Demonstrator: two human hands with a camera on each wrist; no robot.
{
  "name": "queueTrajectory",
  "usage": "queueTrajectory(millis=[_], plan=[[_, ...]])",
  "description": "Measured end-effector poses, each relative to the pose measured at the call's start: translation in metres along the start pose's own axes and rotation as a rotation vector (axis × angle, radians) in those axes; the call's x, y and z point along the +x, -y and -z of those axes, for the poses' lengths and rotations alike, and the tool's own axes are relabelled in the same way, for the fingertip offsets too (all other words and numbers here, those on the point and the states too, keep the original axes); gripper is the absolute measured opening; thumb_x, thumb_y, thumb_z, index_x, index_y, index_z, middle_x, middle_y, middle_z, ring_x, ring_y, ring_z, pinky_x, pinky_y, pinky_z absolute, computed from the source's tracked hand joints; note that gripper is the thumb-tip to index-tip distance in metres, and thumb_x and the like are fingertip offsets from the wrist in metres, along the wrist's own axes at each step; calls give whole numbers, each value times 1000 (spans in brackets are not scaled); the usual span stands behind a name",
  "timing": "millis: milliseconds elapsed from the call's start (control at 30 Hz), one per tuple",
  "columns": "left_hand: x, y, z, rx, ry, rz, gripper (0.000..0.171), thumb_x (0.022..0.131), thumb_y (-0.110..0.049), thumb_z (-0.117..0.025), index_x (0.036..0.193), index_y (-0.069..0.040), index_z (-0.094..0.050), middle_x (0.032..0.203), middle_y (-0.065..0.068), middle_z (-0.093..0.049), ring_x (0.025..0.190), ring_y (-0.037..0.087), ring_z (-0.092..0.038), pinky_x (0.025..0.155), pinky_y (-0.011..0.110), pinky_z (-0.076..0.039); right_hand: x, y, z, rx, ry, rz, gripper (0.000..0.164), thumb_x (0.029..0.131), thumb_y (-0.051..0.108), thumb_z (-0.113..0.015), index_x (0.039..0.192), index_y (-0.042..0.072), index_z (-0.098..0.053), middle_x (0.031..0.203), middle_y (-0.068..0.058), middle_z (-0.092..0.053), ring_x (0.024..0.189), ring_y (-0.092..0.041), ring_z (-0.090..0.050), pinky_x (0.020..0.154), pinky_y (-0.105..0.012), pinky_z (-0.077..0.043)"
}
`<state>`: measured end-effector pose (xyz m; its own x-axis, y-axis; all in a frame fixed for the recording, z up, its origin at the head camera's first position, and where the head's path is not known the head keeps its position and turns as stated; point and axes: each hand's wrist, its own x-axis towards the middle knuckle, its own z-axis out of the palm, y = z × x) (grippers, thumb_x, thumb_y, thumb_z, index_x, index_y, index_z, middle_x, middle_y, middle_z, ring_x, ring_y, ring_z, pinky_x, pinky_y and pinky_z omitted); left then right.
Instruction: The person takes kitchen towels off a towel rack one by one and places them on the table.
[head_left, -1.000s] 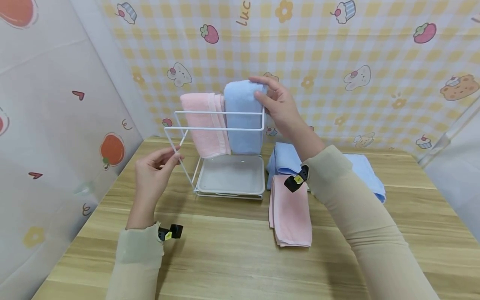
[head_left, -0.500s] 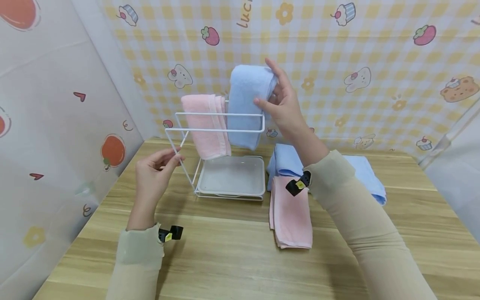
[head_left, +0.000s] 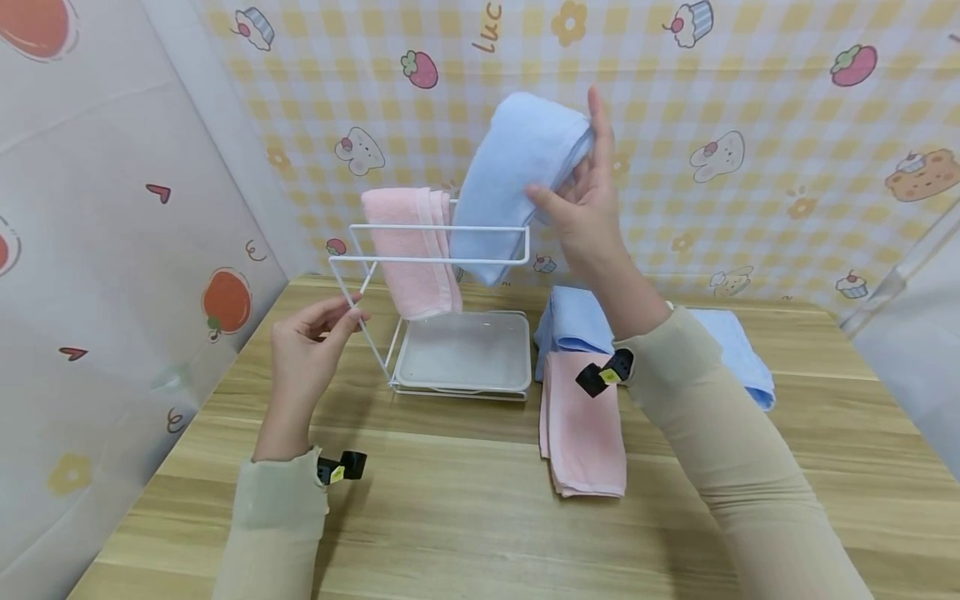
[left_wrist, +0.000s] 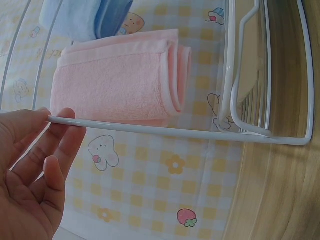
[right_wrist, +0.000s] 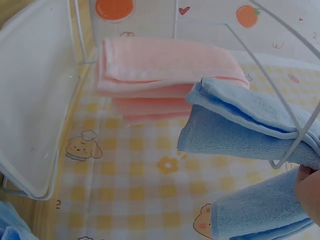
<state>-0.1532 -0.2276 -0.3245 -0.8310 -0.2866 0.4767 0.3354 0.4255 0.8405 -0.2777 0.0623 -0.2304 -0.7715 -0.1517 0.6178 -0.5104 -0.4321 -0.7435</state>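
Observation:
My left hand (head_left: 311, 342) pinches the left upright of a white wire rack (head_left: 427, 261) between thumb and fingers; the left wrist view shows fingertips on that wire (left_wrist: 150, 129). High at the rack's right end, my right hand (head_left: 588, 204) holds a folded blue towel (head_left: 517, 167) by its right side, thumb in front. The towel tilts, its lower end still behind the front rails. In the right wrist view its two blue layers (right_wrist: 240, 135) spread apart around a rail end. A folded pink towel (head_left: 412, 287) hangs over the rack's back rail at left.
A shallow white tray (head_left: 461, 354) sits in the rack's base. Right of the rack lie a folded blue towel (head_left: 577, 321), a folded pink towel (head_left: 588, 442) and another blue towel (head_left: 738, 358), partly behind my right sleeve. A patterned cloth wall (head_left: 660, 83) stands behind the wooden table (head_left: 450, 517).
My right hand has raised the blue towel from the back rail, up and to the right, and it has tilted. The left hand keeps its grip on the rack, and the pink towel stays put.

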Motion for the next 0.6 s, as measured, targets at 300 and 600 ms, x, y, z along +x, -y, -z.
queueTrajectory(millis=[300, 600], plan=[[0, 0, -1, 7, 2, -1, 17, 92, -8, -70, 106, 0, -76, 78, -26, -70, 72, -5, -69, 61, 10, -52, 3, 14, 4, 186, -150, 14, 105, 82, -27, -56, 160, 27, -13, 134, -9, -50, 121, -26, -55, 98, -33, -53], [0, 0, -1, 22, -1, 9, 17, 92, -8, -71, 107, -1, -76, 77, -27, -70, 72, -6, -69, 61, 10, -52, 5, 30, 10, 346, -268, 33, 87, 82, -32, -50, 152, 18, -35, 124, -15, -57, 112, -28, -59, 88, -33, -57]])
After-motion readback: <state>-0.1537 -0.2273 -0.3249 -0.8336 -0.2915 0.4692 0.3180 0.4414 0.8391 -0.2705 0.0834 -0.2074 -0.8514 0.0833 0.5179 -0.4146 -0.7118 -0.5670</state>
